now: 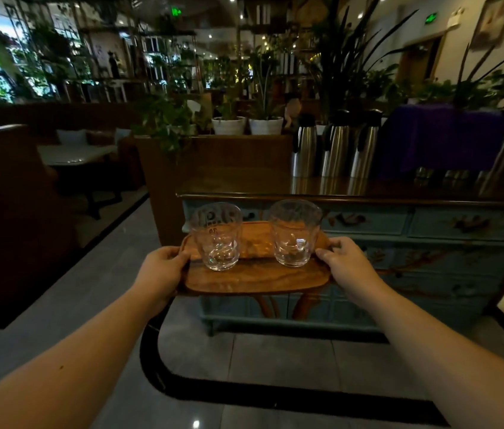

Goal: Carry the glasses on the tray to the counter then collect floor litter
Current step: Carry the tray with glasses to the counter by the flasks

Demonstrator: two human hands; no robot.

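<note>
I hold a wooden tray (253,278) level in front of me, in the air. My left hand (159,270) grips its left edge and my right hand (348,263) grips its right edge. Two empty clear glasses stand upright on it: the left glass (217,235) and the right glass (294,232). Just beyond the tray is the counter (244,187), a dark glossy top on a painted blue cabinet (430,267). The tray sits lower than the counter top, in front of the cabinet's drawers.
Three steel thermos jugs (335,144) stand on the counter's back right, beside a purple cloth (442,137). Potted plants (247,123) line a wooden divider behind. A booth table (74,156) is at left. Grey tiled floor (275,360) with a black curved band lies below.
</note>
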